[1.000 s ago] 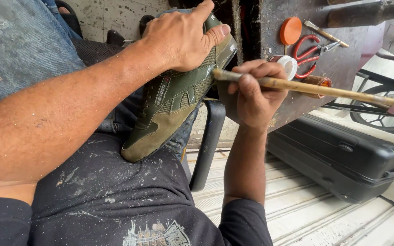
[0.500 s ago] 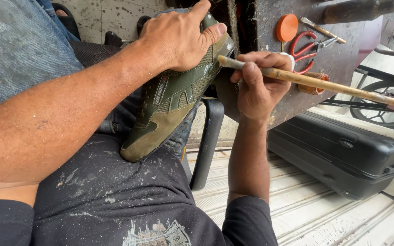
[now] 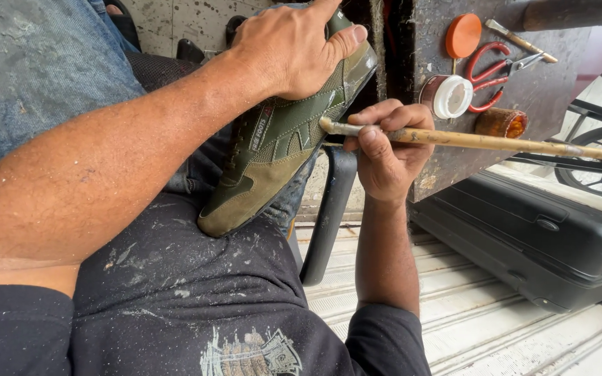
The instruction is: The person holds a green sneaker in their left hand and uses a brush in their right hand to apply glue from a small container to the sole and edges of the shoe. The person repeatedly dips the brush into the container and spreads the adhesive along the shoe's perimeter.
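My left hand [image 3: 294, 49] grips the upper end of an olive-green sports shoe [image 3: 280, 146], which rests tilted on my lap with its other end pointing down toward my thigh. My right hand [image 3: 388, 150] is closed around a long wooden stick [image 3: 496, 143] that runs off to the right. The stick's glue-smeared tip [image 3: 329, 127] touches the shoe's side near the sole edge. My left forearm crosses the view from the lower left.
A rusty metal work surface [image 3: 538, 90] holds an orange lid [image 3: 462, 35], an open white-rimmed tin [image 3: 449, 96], red-handled pliers [image 3: 499, 69] and an amber jar [image 3: 499, 122]. A black hard case [image 3: 538, 237] lies on the ribbed floor at right. A black bent bar [image 3: 329, 216] stands between my knees.
My right hand has drawn the stick leftward and slightly down along the shoe's side. The view has shifted a little; my left hand keeps its hold on the shoe.
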